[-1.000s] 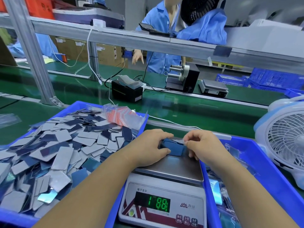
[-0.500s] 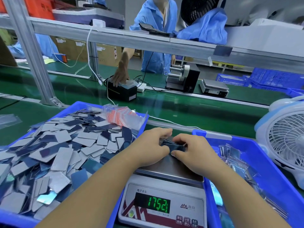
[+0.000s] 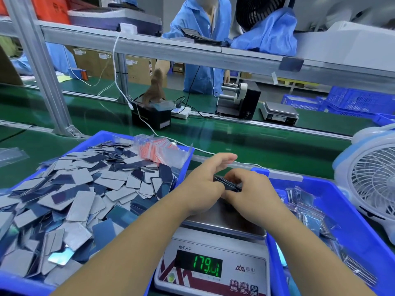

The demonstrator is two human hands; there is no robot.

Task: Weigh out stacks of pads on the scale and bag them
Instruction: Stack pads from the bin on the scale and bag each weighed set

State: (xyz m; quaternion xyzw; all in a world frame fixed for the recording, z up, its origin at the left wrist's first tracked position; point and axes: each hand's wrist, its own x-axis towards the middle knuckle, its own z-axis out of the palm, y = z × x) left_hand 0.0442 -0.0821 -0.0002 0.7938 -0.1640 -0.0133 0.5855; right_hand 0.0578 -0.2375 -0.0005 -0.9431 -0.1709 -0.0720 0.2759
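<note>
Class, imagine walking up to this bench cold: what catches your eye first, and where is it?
The scale's green display glows at bottom centre. Above it, both hands, left hand and right hand, hold a dark stack of pads over the pan. A blue tray heaped with loose pads fills the left.

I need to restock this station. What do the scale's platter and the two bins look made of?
Scale platter: likely brushed stainless steel, grey with a dull sheen. Left bin and right bin: apparently moulded plastic, uniform glossy blue with rounded rims.

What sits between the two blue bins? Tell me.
In the head view, the scale stands between the left blue bin of loose pads and the right blue bin; both hands grip a pad stack above its platform.
</note>
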